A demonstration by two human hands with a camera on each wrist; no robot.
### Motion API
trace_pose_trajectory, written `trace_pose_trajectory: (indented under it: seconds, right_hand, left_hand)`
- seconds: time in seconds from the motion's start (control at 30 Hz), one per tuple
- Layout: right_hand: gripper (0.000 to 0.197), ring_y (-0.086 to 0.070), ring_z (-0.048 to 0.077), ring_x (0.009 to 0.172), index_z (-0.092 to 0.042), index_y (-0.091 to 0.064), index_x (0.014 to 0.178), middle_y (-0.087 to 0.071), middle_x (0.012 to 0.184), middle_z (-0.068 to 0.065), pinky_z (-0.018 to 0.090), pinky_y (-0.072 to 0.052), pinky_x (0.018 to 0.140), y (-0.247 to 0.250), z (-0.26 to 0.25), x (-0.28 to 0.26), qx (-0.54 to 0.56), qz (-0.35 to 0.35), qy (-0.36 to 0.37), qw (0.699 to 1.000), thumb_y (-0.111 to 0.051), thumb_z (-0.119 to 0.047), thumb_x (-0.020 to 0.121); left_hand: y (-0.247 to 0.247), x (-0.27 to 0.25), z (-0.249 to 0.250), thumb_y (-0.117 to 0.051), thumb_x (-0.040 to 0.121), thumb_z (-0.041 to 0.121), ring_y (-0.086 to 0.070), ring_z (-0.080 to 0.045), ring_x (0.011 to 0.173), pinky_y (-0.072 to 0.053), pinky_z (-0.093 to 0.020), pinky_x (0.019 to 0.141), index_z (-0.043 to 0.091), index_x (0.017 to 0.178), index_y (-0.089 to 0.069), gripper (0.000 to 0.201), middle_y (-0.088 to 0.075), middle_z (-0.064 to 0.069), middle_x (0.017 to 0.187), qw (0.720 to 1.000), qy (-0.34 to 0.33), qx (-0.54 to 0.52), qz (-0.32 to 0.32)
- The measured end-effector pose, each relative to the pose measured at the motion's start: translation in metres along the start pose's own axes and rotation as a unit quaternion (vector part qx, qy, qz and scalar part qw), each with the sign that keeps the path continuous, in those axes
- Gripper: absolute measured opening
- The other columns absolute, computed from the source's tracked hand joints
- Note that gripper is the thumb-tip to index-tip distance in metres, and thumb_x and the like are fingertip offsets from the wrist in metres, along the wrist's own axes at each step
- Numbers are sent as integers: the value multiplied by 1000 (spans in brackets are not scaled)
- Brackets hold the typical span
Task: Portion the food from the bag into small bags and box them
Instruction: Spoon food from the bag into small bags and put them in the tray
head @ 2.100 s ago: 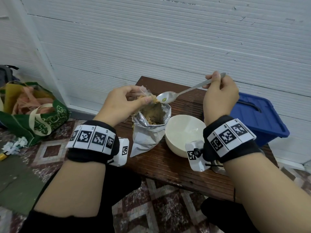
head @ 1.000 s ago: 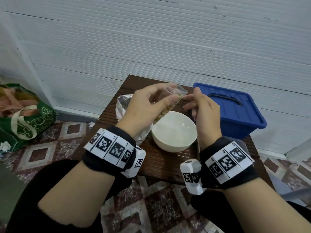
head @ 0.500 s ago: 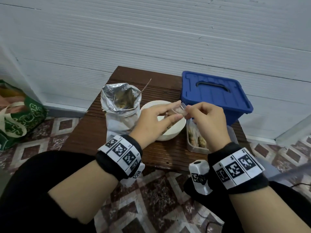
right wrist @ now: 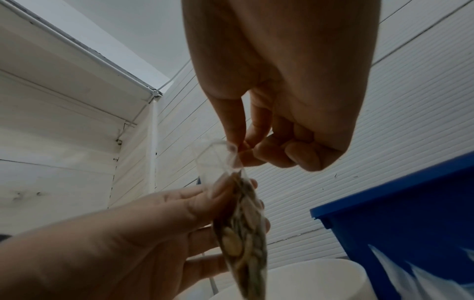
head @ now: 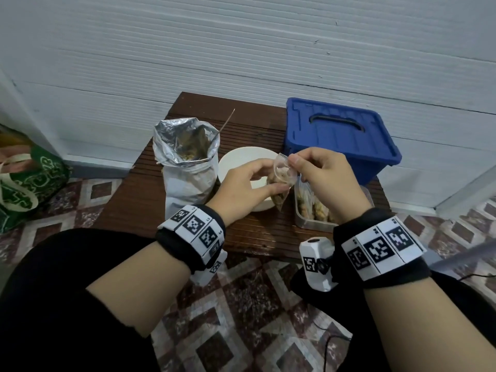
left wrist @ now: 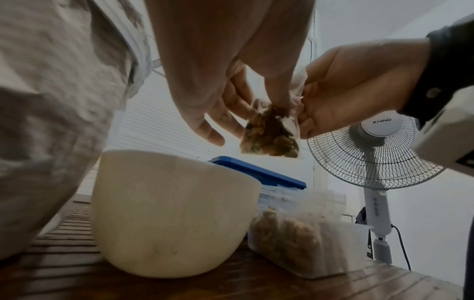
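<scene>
While half-hidden by hands (head: 249, 183) — small bag (head: 281, 181).

R hand (right wrist: 279, 125) pinches small bag (right wrist: 241, 229) top; L hand (right wrist: 143, 239) supports it, above white bowl (right wrist: 315, 278), blue box (right wrist: 400, 229) beside.

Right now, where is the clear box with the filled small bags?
In the head view the clear box sits on the wooden table at its right front, just right of the white bowl, in front of the blue bin, below the right hand.
</scene>
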State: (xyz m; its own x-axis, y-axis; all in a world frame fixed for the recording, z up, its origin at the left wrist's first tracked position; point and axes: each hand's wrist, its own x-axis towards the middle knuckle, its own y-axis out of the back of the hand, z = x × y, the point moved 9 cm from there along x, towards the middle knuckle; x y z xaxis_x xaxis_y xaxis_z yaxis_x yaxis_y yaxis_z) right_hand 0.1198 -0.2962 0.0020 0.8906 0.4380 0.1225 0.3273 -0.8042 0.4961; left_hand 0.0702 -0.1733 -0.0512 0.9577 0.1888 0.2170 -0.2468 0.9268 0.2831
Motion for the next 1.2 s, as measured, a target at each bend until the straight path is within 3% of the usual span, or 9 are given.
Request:
trace_pose_trajectory:
  seconds: [0.1,0.17,0.27,0.37,0.53,0.67,0.83,1.07,1.2]
  right_hand:
    - [28,-54,2,66,-19,-71,80,-69,78,4,17,-44,65,0,-1,-2,7,6,-6,1000,-62,-44,87]
    - [31,-54,2,65,-21,-69,83,-65,75,0,9,-41,58,0,-3,-3,-33,-1,2,999,-69,-51,78]
    - [22,-51,1,64,-21,-67,86,-60,72,-9,5,-38,56,2,-6,-5,-127,5,31,991,-76,-39,77]
    - [7,-56,2,68,-19,-69,82,-64,73,-9,5,-41,58,12,-4,-5,-143,27,34,989,-73,-25,81]
    - [12,-60,4,68,-23,-67,70,-66,71,-8,18,-46,66,51,11,-2,-78,97,-5,992,-74,-20,80]
    - [13,-61,10,73,-23,-66,70,-66,72,-4,26,-49,74,90,33,-5,-25,177,-56,982,-72,-17,80]
    - [5,-57,14,78,-15,-68,78,-62,74,1,25,-44,74,120,50,-13,-132,262,-114,949,-66,-15,83]
    - [15,-58,28,78,0,-67,86,-65,86,15,30,-41,65,87,123,-4,-304,85,-259,913,-64,-15,83]
    - [20,-66,30,86,-3,-68,87,-69,86,15,43,-55,81,78,149,-7,-253,35,-320,912,-73,-21,80]
  left_hand:
    - [-1,2,-2,-77,79,22,-65,-12,96,-49,-31,96,23,100,-67,23,-71,3,94,1000,5,0,30]
    - [-2,4,-1,-75,81,20,-65,-10,92,-51,-31,91,32,93,-65,20,-69,11,89,999,4,5,44]
    - [-8,8,-1,-72,82,13,-63,-4,89,-51,-23,86,35,94,-63,27,-65,18,90,999,-4,17,43]
    - [-16,9,1,-76,80,23,-59,3,87,-43,-8,81,31,104,-65,26,-65,14,94,999,-6,27,29]
    - [-23,6,-8,-75,79,34,-58,2,103,-37,-2,83,23,128,-58,53,-65,11,111,999,26,35,-11]
    - [-22,3,-20,-68,85,37,-56,-2,111,-36,-9,91,22,133,-54,52,-63,8,119,996,58,61,-24]
    - [-23,3,-30,-59,93,35,-53,-5,116,-34,-16,97,20,135,-51,45,-61,5,125,991,78,98,-39]
    - [-14,5,-31,-58,95,26,-56,-8,116,-39,-28,106,18,129,-56,36,-63,1,123,993,80,80,-13]
    - [-7,7,-34,-58,94,24,-57,-8,115,-41,-31,107,16,127,-58,34,-64,2,122,995,80,57,4]
